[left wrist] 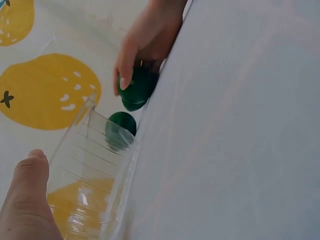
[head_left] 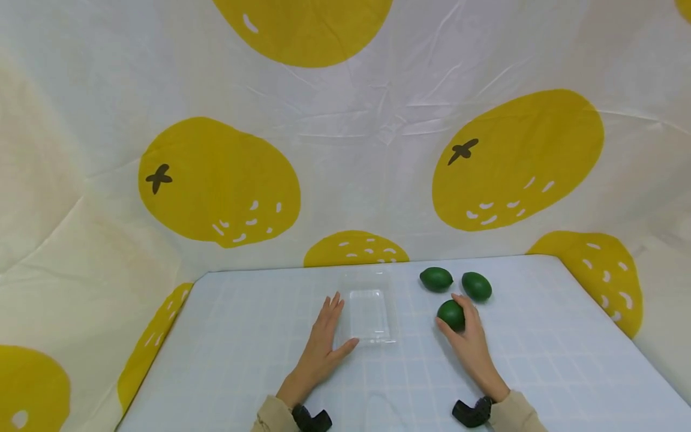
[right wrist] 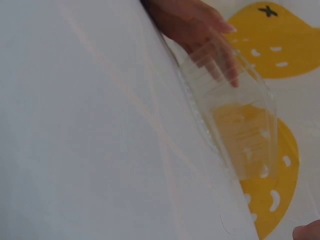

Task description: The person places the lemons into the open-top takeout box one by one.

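A clear plastic container stands on the table, and my left hand lies along its left side with fingers stretched out. In the left wrist view the thumb is beside the container wall. To the right, my right hand grips a green lime between thumb and fingers. Two more limes lie just beyond it, one lime farther left and another lime near the fingertips. In the right wrist view the left hand shows behind the transparent container; only a bit of the right hand appears.
A pale checked cloth covers the table. Behind it and at the sides hangs a white sheet printed with yellow fruit. Dark wrist mounts sit near both sleeves.
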The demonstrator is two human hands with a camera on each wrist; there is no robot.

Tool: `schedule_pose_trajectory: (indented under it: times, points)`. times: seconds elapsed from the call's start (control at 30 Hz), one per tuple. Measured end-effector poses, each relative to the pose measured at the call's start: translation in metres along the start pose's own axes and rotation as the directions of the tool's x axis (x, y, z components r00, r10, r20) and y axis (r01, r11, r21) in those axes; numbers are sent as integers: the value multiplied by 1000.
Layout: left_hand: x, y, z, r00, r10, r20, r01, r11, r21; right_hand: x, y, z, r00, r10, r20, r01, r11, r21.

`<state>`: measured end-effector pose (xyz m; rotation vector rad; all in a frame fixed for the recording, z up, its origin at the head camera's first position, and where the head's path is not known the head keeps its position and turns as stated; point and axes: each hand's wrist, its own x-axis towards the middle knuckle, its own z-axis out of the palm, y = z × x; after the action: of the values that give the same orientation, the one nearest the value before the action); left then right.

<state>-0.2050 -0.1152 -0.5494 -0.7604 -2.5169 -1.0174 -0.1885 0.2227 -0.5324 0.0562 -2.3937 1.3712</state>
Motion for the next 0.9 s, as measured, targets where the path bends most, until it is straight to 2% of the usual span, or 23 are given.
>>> schedule_pose_trajectory:
  times: [0.23, 0.47, 0.6, 0.77, 0.9]
  points:
    - [-1, 3, -2, 1000, -3, 3, 3, 1000, 14, 0, 3, 3, 999, -31, 21, 32, 999, -5]
    - [0, 8, -3, 1000, -8, 17, 8, 1000, 12, -2, 1, 1, 999, -24, -34, 22, 999, -44]
    - [0, 8, -2, 1000, -4, 19, 4, 1000, 6, -2, -4, -3, 999, 13, -44, -15, 999, -44]
    - [1, 6, -1, 1000, 16, 2, -16, 1000, 18, 3, -11, -7, 996, 90, -1, -90, 995, -43]
    - [0, 5, -1, 1000, 14, 3, -14, 1000, 14, 10, -19, -7, 994, 106, 7, -106, 994, -42]
